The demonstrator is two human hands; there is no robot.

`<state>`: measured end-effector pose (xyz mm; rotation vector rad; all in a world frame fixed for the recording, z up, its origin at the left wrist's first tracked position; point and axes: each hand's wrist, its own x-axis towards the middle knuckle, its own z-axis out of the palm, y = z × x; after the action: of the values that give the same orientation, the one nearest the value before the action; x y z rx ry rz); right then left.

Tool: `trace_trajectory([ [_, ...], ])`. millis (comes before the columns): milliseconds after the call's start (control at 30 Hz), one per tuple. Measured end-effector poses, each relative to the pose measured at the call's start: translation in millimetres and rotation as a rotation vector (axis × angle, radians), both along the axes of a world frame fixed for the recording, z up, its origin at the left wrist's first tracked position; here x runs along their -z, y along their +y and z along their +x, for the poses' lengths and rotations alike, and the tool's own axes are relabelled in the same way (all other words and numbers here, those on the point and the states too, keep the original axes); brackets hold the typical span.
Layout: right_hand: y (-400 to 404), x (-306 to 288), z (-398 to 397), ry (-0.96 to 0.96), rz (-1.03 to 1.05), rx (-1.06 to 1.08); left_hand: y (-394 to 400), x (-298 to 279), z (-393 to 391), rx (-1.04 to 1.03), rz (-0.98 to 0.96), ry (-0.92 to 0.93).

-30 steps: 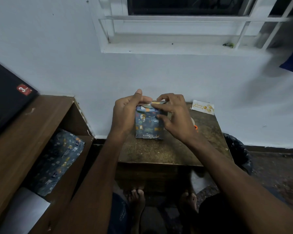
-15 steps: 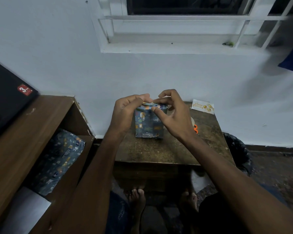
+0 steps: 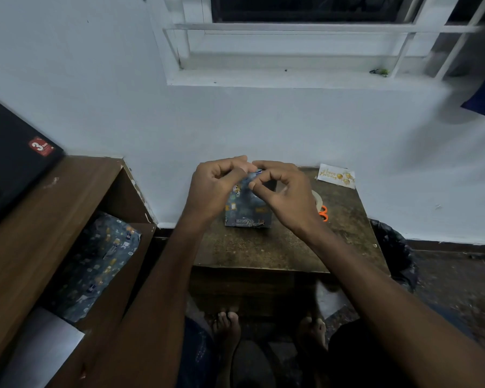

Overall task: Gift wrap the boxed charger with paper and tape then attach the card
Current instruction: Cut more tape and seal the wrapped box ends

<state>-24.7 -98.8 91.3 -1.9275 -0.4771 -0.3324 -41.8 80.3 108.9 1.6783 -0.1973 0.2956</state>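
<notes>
The small table (image 3: 277, 247) carries the wrapped box (image 3: 248, 211), standing upright near its back edge, long axis vertical, straight below both hands. The card (image 3: 337, 176) lies at the back right corner. The left hand (image 3: 216, 189) and right hand (image 3: 286, 197), equally near, pinch the paper folds at the box's top end.

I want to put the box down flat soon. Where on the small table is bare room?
Bare patch: the table's near strip, between the wrapped box and the front edge. Crowded: far right, with birthday card, tape roll and orange scissors. Left hand and right hand cover the middle.
</notes>
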Motion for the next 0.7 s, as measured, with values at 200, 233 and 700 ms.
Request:
trace_trajectory([
  [200, 0.7, 1.6, -2.5, 0.051, 0.099, -0.034, -0.3, 7.3, 5.1, -0.085, 0.081, -0.034],
  [233, 1.4, 2.0, -3.3, 0.044, 0.106, -0.025, 0.0, 7.4, 5.6, -0.104, 0.081, -0.033],
  [700, 2.3, 9.0, 0.9, -0.070, -0.022, 0.100, 7.3, 6.3, 6.3, -0.040, 0.139, -0.090],
])
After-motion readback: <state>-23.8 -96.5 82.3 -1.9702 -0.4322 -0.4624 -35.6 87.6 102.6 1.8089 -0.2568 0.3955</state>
